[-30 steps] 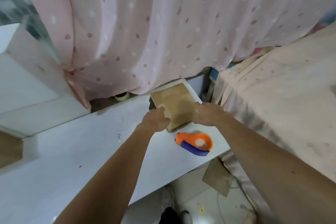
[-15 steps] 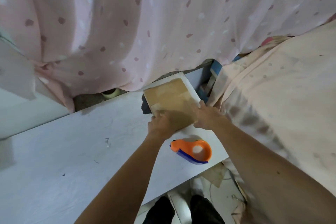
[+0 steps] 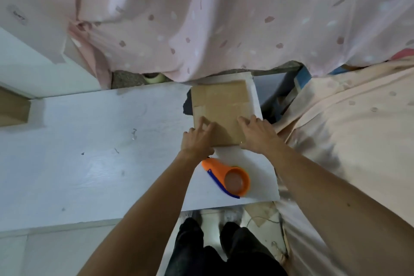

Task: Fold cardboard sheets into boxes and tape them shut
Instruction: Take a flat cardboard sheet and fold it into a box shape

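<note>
Head view: flat cardboard box lies at the far right end of the white table, its far edge near the pink curtain. My left hand presses its near-left corner, fingers spread, gripping nothing. My right hand lies flat on the near-right corner. The orange tape dispenser sits just behind my left wrist, untouched.

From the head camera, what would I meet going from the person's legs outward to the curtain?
Dark trousers → near edge of the white table → orange tape dispenser → left hand and right hand, side by side, pressing on the near end of the cardboard box → pink curtain.
</note>
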